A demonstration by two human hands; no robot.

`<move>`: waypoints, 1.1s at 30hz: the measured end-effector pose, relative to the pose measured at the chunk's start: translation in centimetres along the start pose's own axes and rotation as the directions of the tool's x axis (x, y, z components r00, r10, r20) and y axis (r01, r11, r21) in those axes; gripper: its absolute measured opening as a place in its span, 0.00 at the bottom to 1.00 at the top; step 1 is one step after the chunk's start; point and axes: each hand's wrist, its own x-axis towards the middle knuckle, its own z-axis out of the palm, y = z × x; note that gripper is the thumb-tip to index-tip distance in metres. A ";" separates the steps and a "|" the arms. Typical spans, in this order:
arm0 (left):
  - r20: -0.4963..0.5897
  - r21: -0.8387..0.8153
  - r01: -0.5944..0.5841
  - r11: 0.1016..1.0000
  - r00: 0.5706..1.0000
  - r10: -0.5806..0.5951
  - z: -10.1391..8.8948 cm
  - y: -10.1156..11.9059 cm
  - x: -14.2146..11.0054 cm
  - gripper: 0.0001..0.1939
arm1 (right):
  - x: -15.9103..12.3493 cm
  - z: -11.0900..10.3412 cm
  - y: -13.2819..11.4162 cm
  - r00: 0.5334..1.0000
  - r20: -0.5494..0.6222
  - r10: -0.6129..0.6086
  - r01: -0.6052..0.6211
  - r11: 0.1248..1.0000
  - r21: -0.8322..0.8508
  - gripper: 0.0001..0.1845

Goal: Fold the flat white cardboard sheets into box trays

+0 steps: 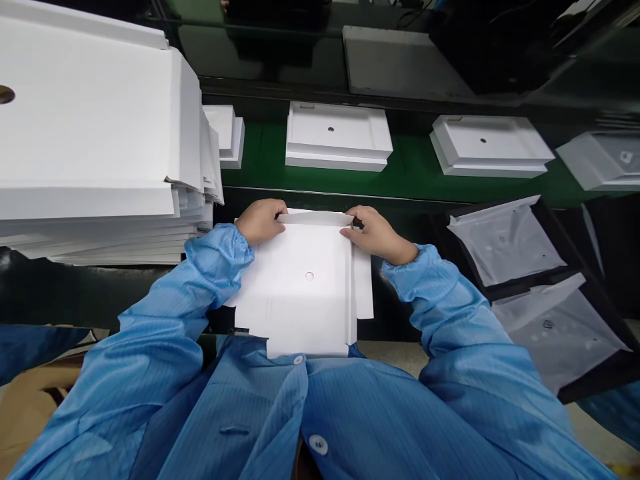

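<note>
A flat white cardboard box blank (300,293) with a small round hole lies in front of me, its near edge against my blue smock. My left hand (262,221) pinches the far left corner of its back flap. At the far right corner, my right hand (376,233) grips the same flap between thumb and fingers. That flap stands folded up between the two hands. Under the blank, more white card (364,283) sticks out at the right and the left.
A tall stack of white card blanks (100,120) stands at my left. Along the green belt (263,143) sit white trays (340,130), (493,141) in stacked pairs. Translucent bags (507,240) lie on black surfaces at the right. A grey panel (395,63) is behind.
</note>
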 end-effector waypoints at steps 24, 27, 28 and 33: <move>0.308 0.541 -0.374 0.753 0.922 0.236 2.4 3.4 -1.2 0.26 | 0.2 1.7 -5.4 0.917 0.387 -0.097 0.306 0.795 -0.524 0.26; 0.294 0.522 -0.399 0.754 0.914 0.280 2.0 3.3 -1.3 0.22 | 0.5 1.9 -5.5 0.930 0.352 -0.103 0.281 0.816 -0.504 0.22; 0.294 0.518 -0.412 0.749 0.909 0.296 1.8 3.2 -1.4 0.20 | 0.7 2.0 -5.6 0.929 0.350 -0.119 0.292 0.817 -0.498 0.21; 0.272 0.553 -0.426 0.716 0.905 0.328 2.1 3.0 -1.4 0.14 | 1.6 2.7 -6.1 0.907 0.367 -0.207 0.382 0.773 -0.507 0.19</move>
